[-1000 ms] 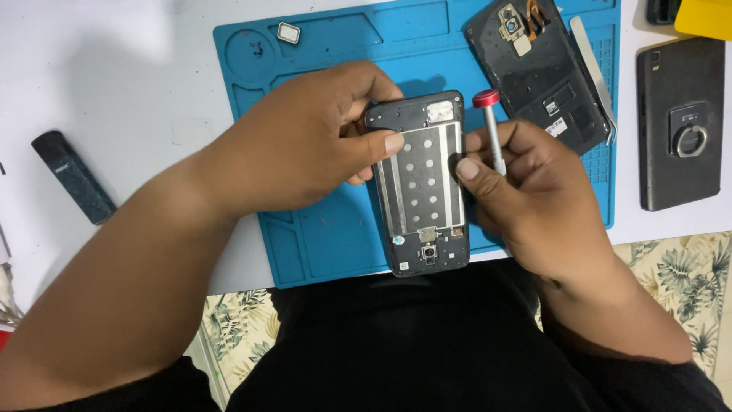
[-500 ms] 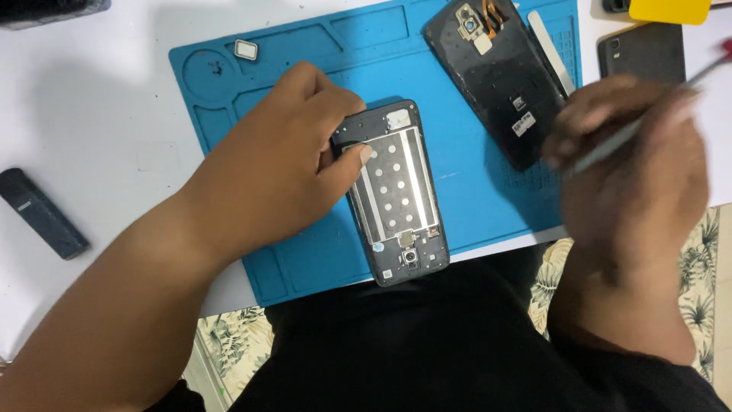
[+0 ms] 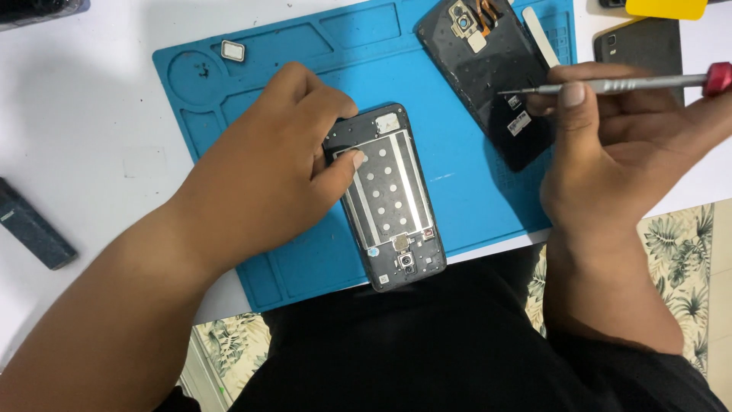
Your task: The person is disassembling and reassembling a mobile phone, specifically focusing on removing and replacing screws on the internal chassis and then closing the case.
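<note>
My left hand (image 3: 263,172) rests on the upper left of an opened black phone frame (image 3: 393,206), thumb pressed on its silvery inner plate. The frame lies lengthwise on a blue work mat (image 3: 320,53), its lower end at the mat's near edge. My right hand (image 3: 610,145) is raised to the right of it and grips a thin metal screwdriver (image 3: 618,85) with a red cap, held level with its tip pointing left. The tip hovers over a black phone back cover (image 3: 488,69) lying on the mat's upper right.
A small square metal part (image 3: 232,51) sits in a mat compartment at top left. A dark slim device (image 3: 30,225) lies on the white table at left. A dark phone (image 3: 637,46), a yellow object (image 3: 667,8) and a white pry tool (image 3: 540,34) are at top right.
My right hand has lifted the screwdriver off the phone frame and swung it right, turning it from upright to level. My left hand has stayed on the frame.
</note>
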